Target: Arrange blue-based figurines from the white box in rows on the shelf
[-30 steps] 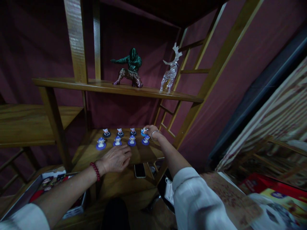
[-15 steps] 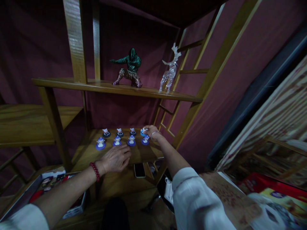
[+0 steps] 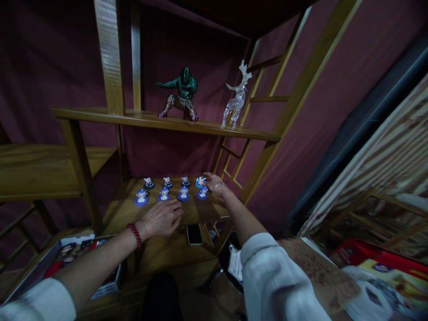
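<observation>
In the head view, at the right end of the back row: a blue-based figurine (image 3: pixel 201 181), upright on the lower shelf (image 3: pixel 197 214). Just beside it, the right hand (image 3: pixel 214 181), fingers loosely spread rather than pinching, angled in from the side, presumably to avoid the purple-based figurines (image 3: pixel 183 194) in front. Leftward in line, three black-based figurines (image 3: pixel 167 183), spaced as if for each to show separately. Near the front edge, short of the purple row, the left hand (image 3: pixel 163 218), loosely bent; palm hidden, so no telling whether around anything. Below, lying flat, well away from both rows, a smartphone (image 3: pixel 194 234). On the upper shelf (image 3: pixel 143 117), with headroom for antlers, a clear deer statuette (image 3: pixel 235 102) beside a kneeling hooded statuette (image 3: pixel 183 91).
</observation>
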A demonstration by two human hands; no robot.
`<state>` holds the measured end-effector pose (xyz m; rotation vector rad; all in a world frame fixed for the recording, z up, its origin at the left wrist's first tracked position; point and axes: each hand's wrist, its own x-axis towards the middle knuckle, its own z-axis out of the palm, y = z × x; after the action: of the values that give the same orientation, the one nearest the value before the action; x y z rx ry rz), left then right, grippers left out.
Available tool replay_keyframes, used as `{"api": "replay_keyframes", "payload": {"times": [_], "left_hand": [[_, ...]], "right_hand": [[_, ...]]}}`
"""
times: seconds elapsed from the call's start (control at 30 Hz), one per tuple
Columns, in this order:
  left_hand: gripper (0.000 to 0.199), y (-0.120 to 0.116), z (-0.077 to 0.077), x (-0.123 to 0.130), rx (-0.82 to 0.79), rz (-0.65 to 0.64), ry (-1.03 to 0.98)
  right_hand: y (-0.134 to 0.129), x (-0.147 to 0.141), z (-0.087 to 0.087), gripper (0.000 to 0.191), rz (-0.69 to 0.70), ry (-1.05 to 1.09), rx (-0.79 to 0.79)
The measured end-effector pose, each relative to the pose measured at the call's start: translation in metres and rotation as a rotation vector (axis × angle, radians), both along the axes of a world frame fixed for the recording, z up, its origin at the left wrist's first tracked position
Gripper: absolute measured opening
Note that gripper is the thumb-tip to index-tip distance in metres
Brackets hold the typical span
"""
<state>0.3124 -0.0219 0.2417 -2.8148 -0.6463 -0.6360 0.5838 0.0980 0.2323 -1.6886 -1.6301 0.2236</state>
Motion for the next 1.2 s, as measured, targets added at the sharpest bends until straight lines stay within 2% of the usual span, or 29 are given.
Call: {"api": "replay_keyframes", "payload": {"times": [0.13, 0.3, 0.47, 0.6, 0.7, 0.87, 0.97, 1.1, 1.2], "left_hand": [[0.018, -0.001, 0.001, -0.001, 0.016, -0.002, 0.018], [0.018, -0.002, 0.004, -0.002, 0.028, 0.01, 0.033], [0.017, -0.003, 0.003, -0.004, 0.043, 0.009, 0.04], [0.017, -0.001, 0.0, -0.005, 0.061, 0.003, 0.048], [0.018, -0.001, -0.002, -0.006, 0.057, -0.004, 0.03], [0.019, -0.004, -0.007, -0.008, 0.026, -0.001, -0.014], [0.02, -0.008, -0.01, -0.014, 0.001, -0.006, -0.029], [0.021, -0.013, -0.011, -0.026, -0.026, -0.012, -0.029], [0.021, -0.015, -0.008, -0.037, -0.043, 0.001, -0.025]], "right_hand": [[-0.017, 0.0, 0.009, 0.043, -0.095, -0.1, -0.093], [-0.04, -0.003, 0.014, 0.036, -0.172, -0.15, -0.073], [-0.056, -0.008, 0.009, 0.028, -0.227, -0.098, -0.077], [-0.067, -0.011, -0.002, 0.025, -0.283, -0.044, -0.074], [-0.075, -0.013, -0.014, 0.025, -0.283, 0.039, -0.012], [-0.084, -0.023, -0.027, 0.031, -0.188, 0.247, 0.061], [-0.093, -0.033, -0.023, 0.03, -0.213, 0.259, 0.124], [-0.112, -0.054, -0.009, 0.023, -0.299, 0.19, 0.333], [-0.125, -0.077, 0.0, 0.023, -0.186, 0.178, 0.352]]}}
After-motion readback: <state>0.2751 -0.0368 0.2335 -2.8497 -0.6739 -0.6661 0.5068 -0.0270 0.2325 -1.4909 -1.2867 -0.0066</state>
